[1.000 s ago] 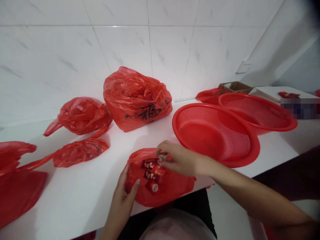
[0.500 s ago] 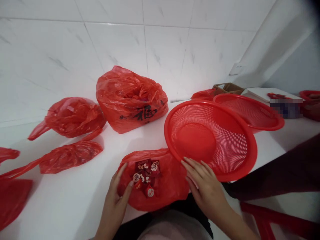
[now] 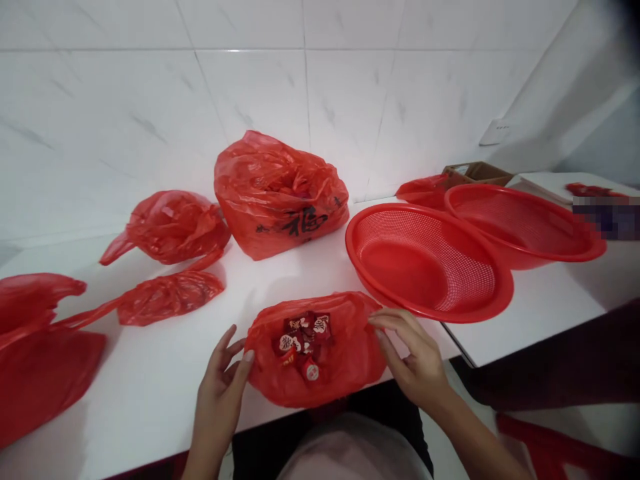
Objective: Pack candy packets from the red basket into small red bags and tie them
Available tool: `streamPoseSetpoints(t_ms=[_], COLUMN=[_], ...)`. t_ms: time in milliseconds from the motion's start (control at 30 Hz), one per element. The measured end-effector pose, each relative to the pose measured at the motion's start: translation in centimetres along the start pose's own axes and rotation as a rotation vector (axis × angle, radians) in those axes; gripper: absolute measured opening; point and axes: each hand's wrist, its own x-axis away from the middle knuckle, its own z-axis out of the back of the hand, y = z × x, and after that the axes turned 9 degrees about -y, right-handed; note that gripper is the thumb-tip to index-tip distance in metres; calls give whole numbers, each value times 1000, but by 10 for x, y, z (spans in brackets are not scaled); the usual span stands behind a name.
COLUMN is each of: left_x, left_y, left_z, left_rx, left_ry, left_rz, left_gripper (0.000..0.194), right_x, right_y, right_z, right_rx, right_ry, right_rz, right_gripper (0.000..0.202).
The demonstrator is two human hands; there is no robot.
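Note:
In front of me an open red plastic bag (image 3: 345,370) lies on the white table, its mouth spread wide. Inside it are several small dark red packets (image 3: 320,325) with pale printed marks, and a small red piece with a round white end (image 3: 311,371). At the bag's left edge is my left hand (image 3: 220,380), fingers apart, the thumb touching the plastic. My right hand (image 3: 413,353) has its thumb and fingers closed on the bag's right edge. A red perforated plastic basket (image 3: 400,267) sits just beyond my right hand, apart from it.
A full red bag with black characters (image 3: 285,200) stands by the tiled wall. Further red bags (image 3: 173,230) lie to the left. Behind the near basket are a second red basket (image 3: 515,217) and a cardboard box (image 3: 477,173). A person's dark sleeve or leg (image 3: 550,360) is at right.
The tilted near basket has come down flatter onto the table. My right hand has left its rim for the bag's edge. My left hand has drawn back from inside the bag to its left edge.

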Motion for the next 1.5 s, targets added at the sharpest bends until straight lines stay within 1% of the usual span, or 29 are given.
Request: streamPoseSetpoints(t_ms=[67,133,200,233,300,333,400,467,567,633,700,733,767,800,867,933,967,1000,1100,1167,1233,1333,1400,1433,1500], left_x=[1,2,2,2,4,5,10,12,6,-3,-11,-13,-13,-11,-2,8,11,12,8,3,2,5,8,9,9], left_y=[-2,-2,-1,-1,1,3,6,12,26,42,64,77,91,105,132,151,157,161,166,169,173,183,188,189,190], left_z=[5,9,11,12,12,11,10,10,22,36,50,55,57,56,48,38,35,34,42,49,52,46,39,35,27], left_rx=[4,20,59,86,140,169,238,296,290,218,121,74,29,-9,-77,-120,-123,-112,18,132,197,228,226,194,37], left_ry=[-22,-64,-162,-228,-345,-381,-383,-349,-293,-223,-101,-36,14,52,119,241,269,254,47,-49,-140,-367,-462,-495,-585], left_rz=[51,109,162,182,202,201,181,160,91,-12,-146,-221,-293,-358,-455,-508,-529,-552,-598,-608,-612,-605,-579,-554,-469], left_gripper=[74,71,67,63,55,51,45,39,28,23,21,21,20,19,15,13,13,11,10,9,8,16,15,20,50], right_x=[12,22,30,33,35,35,31,23,1,-22,-50,-64,-77,-90,-110,-125,-131,-135,-147,-154,-161,-169,-171,-172,-172], right_y=[5,13,21,24,27,28,27,22,5,-10,-24,-30,-36,-41,-50,-60,-65,-70,-83,-89,-93,-98,-102,-105,-114], right_z=[-9,-15,-17,-18,-19,-19,-17,-11,12,32,51,59,64,69,74,78,80,82,87,90,90,88,84,81,73], right_rx=[52,94,89,71,27,5,-30,-67,-145,-156,-153,-173,-197,-219,-244,-267,-275,-273,-225,-248,-268,-253,-284,-306,-349], right_ry=[-65,-125,-212,-256,-330,-354,-374,-369,-307,-162,61,144,174,157,93,96,106,95,-15,-9,-19,-113,-142,-158,-226], right_rz=[-92,-240,-370,-409,-451,-459,-452,-407,-244,-124,-57,-33,-11,10,66,123,145,168,211,233,256,281,283,283,296], right_gripper=[30,43,52,51,42,36,27,23,21,18,16,16,17,17,17,18,20,20,20,20,20,20,20,20,20])
